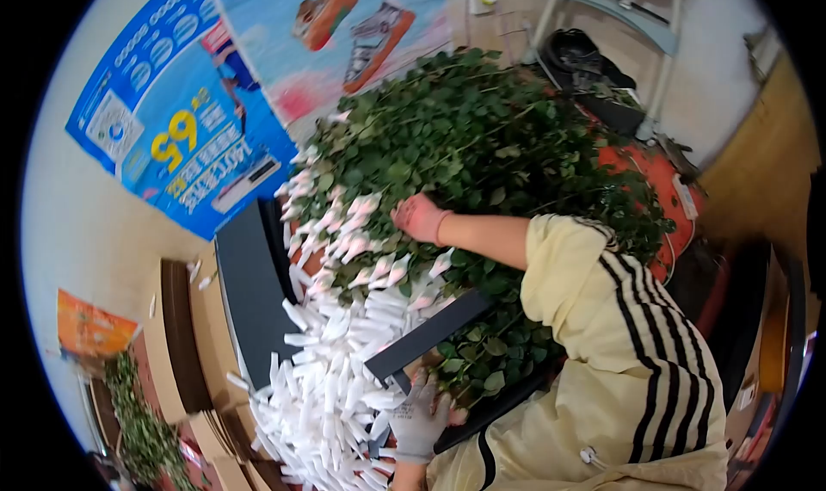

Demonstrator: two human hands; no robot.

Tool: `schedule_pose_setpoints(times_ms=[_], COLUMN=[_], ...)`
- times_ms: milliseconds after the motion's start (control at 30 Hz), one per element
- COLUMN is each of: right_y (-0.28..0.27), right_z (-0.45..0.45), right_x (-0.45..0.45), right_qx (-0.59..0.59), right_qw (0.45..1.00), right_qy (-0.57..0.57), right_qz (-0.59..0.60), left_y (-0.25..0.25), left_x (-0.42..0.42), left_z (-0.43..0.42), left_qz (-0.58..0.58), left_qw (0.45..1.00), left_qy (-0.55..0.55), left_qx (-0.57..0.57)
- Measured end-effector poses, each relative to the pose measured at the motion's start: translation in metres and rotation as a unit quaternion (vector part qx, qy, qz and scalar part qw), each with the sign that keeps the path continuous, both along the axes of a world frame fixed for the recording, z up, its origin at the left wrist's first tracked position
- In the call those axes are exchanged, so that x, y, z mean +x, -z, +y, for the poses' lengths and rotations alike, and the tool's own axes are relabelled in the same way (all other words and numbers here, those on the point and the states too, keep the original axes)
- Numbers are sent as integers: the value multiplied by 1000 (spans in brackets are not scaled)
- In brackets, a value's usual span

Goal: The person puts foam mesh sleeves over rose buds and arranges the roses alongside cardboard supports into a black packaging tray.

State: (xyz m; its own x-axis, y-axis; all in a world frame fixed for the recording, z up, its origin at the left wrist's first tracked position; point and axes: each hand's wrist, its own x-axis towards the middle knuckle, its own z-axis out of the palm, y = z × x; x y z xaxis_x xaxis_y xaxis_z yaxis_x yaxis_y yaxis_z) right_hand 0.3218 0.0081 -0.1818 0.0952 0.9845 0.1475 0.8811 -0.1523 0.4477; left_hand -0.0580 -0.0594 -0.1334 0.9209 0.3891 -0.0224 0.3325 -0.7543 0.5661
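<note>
My right hand (422, 218), in a pinkish-red glove, reaches onto a big heap of leafy green rose stems (465, 138). Its fingers are curled in beside the pale pink rose heads (354, 220); what they hold, if anything, is hidden. Several heads carry white sleeves. Lower down, my left hand (420, 418) wears a grey-white glove, with its fingers apart. It lies just below a black bar (426, 338), between the white sleeves and some rose leaves. A pink bit at its fingertips is too small to identify. Many loose white sleeves (318, 396) are piled left of this hand.
A dark panel (254, 284) and cardboard boxes (185, 336) stand at the left. Posters (185, 104) cover the wall behind. A metal-framed chair (615, 13) is at the back right, near a white power strip (685, 197). More green stems (142, 418) lie at lower left.
</note>
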Motion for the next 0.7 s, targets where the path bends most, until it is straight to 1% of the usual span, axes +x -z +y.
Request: schedule_pose_setpoints(times_ms=[33, 67, 100, 133, 200, 233, 267, 300, 333, 367, 400, 433, 500, 533, 567, 600, 633, 700], right_y=[-5, -10, 1, 24, 13, -40, -75, -110, -138, -168, -202, -232, -281, -285, -317, -352, -372, -417], right_z=[0, 3, 5, 11, 14, -4, -15, -23, -31, -44, -58, -70, -111, -129, -151, -182, -209, -264], right_x=[-3, -4, 6, 24, 44, 35, 39, 51, 68, 84, 89, 101, 108, 128, 127, 131, 162, 144], right_qx=[28, -21, -19, 36, 94, 81, 142, 141, 158, 193, 186, 145, 224, 346, 380, 351, 427, 588], right_qw=[999, 998, 998, 999, 994, 996, 989, 987, 985, 979, 974, 970, 947, 917, 897, 901, 862, 773], right_qy=[-20, 24, 29, -35, -58, -26, -16, 0, 42, 51, 129, 195, 215, 195, 218, 241, 265, 198], right_qz=[-7, 62, 61, 8, 7, -6, -30, -71, -62, -48, -31, 32, 85, 17, 59, 86, 63, 136], left_y=[0, 0, -1, -3, -5, -6, -8, -10, -11, -9, -5, -2, -4, -4, -4, -5, -7, -9], left_x=[2, 2, 2, 2, 3, 3, 4, 6, 5, 1, 2, 3, 3, 4, 5, 4, 4, 2], left_z=[1, 1, 1, 0, 0, 0, 1, 1, 1, 1, 3, 4, 6, 6, 7, 7, 7, 6], left_qz=[-5, 7, 22, 21, 15, 8, 8, 16, 25, 23, 17, 11, 9, 12, 6, 4, 2, 15], left_qw=[1000, 1000, 1000, 1000, 1000, 1000, 1000, 1000, 999, 999, 1000, 1000, 1000, 1000, 1000, 1000, 1000, 1000], left_qy=[12, 9, 4, 3, 2, 0, -3, -6, -12, -18, -8, 3, -2, -3, 2, 3, 5, -2], left_qx=[4, 4, 2, 3, -1, -7, -8, -15, -23, -25, -9, 6, 0, -7, -14, -5, 4, 1])
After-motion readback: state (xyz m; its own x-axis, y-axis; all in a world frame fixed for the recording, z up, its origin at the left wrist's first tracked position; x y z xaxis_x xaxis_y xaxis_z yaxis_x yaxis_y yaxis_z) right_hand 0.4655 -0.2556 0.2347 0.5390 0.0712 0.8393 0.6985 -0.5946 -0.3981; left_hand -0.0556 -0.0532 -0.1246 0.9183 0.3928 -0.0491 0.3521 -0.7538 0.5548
